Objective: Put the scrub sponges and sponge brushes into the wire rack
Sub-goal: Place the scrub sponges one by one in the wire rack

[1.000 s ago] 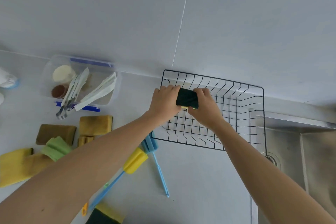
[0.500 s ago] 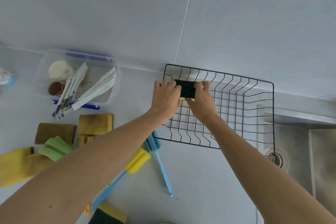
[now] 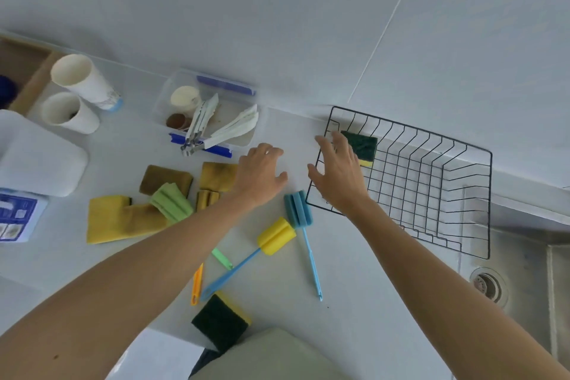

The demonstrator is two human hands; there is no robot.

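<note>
**One sponge racked; one sponge and three brushes on the counter**

The white counter [image 3: 354, 302] carries all items. One black wire rack [image 3: 481, 203] stands at its right side, partly over the sink [image 3: 524, 256]. Two paper cups [image 3: 83, 80] and one clear plastic container [image 3: 243, 102] stand along the back wall.

Scrub sponges, count two. The first scrub sponge [image 3: 362, 145] rests inside the rack at its far left corner, green face showing and tilted, yellow layer at the near edge. The second scrub sponge [image 3: 220, 322] lies flat on the counter at the near edge, dark face up.

Sponge brushes, count three. The yellow-headed brush [image 3: 276, 236] lies diagonally, head toward the rack, blue handle running near-left. The blue-headed brush [image 3: 297, 208] lies just beside the rack's near left corner, head away, handle pointing toward the viewer. The green-headed brush [image 3: 171, 202] rests on folded yellow cloths [image 3: 120, 222], handle mostly hidden under the left forearm.

The left hand [image 3: 260, 174] hovers palm down over the counter, fingers loosely curled, holding nothing. The right hand [image 3: 337, 177] is over the rack's left edge, fingers spread, empty.
</note>
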